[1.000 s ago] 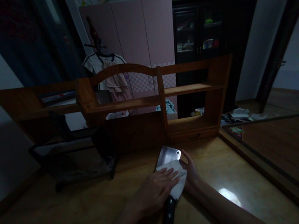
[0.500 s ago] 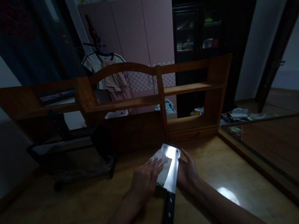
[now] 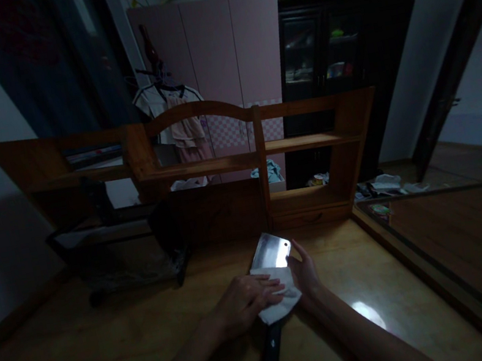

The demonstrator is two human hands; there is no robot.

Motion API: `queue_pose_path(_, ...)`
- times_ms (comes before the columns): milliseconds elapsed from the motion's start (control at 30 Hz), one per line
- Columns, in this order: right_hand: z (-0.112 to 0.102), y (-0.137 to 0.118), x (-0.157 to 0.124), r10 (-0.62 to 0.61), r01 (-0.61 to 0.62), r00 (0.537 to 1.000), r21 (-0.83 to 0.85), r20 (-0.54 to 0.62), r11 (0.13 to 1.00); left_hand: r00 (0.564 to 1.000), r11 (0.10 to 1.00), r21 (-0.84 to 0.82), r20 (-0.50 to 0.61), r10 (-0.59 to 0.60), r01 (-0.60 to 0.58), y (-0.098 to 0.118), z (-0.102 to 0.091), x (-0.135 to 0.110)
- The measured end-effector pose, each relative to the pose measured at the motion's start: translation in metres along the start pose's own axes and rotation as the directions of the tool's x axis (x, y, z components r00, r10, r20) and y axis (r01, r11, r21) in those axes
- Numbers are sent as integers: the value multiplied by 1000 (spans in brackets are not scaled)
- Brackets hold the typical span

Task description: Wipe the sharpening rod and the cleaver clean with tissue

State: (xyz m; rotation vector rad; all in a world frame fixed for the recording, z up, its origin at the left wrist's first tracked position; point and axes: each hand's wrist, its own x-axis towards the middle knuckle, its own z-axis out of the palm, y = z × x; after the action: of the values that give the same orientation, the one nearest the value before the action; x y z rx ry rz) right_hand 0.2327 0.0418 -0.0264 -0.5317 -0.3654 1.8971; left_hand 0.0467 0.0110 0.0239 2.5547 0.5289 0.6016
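Observation:
A cleaver [image 3: 276, 249] with a shiny rectangular blade and a black riveted handle [image 3: 270, 356] is held over the wooden desktop, its handle toward me. My right hand [image 3: 304, 272] grips the blade's right edge, thumb pointing up near the small hole in the corner. Across the lower blade lies a white tissue [image 3: 286, 306], with my left hand [image 3: 250, 298] pressing it down, fingers together. The tissue hides the blade's lower part and where it meets the handle.
On the left stands a black-framed rack [image 3: 118, 252] with a dark handle-like object upright in it. A wooden shelf unit [image 3: 210, 166] runs along the desk's back. To the right, a raised ledge [image 3: 413, 256] borders the desktop.
My left hand has slid the tissue down and rightward across the blade, uncovering its upper left part. My right hand stays at the blade's right edge.

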Motion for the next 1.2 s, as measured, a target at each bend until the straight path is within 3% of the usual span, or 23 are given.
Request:
queue_pose_path(200, 7, 0, -5, 7, -14, 996, 78, 84, 997, 994, 995, 19, -48, -97, 98, 6, -8, -1)
queue_pose_path(600, 7, 2, -6, -2, -3, 998, 83, 68, 997, 994, 995, -63, -77, -77, 72, -19, 9, -5)
queue_pose_path(733, 10, 3, -7, -45, 34, 993, 104, 109, 994, 975, 992, -51, -180, -127, 120, -20, 7, -6)
queue_pose_path(867, 16, 4, -10, -66, 47, 986, 122, 151, 991, 915, 976, 7, -350, -203, 219, -31, 7, -10)
queue_pose_path(933, 17, 4, -10, -68, 47, 985, 128, 158, 991, 901, 971, 42, -383, -204, 237, -35, 6, -12)
queue_pose_path(1000, 16, 3, -10, -68, 47, 985, 133, 158, 990, 932, 977, 101, -333, -145, 188, -34, 5, -13)
queue_pose_path(1100, 13, 2, -9, -52, 39, 993, 121, 104, 992, 991, 987, 159, -132, -13, 35, -24, 5, -11)
queue_pose_path(1200, 11, -1, -8, -26, 24, 1000, 102, 17, 995, 999, 993, 113, -14, 49, -47, -13, 6, -8)
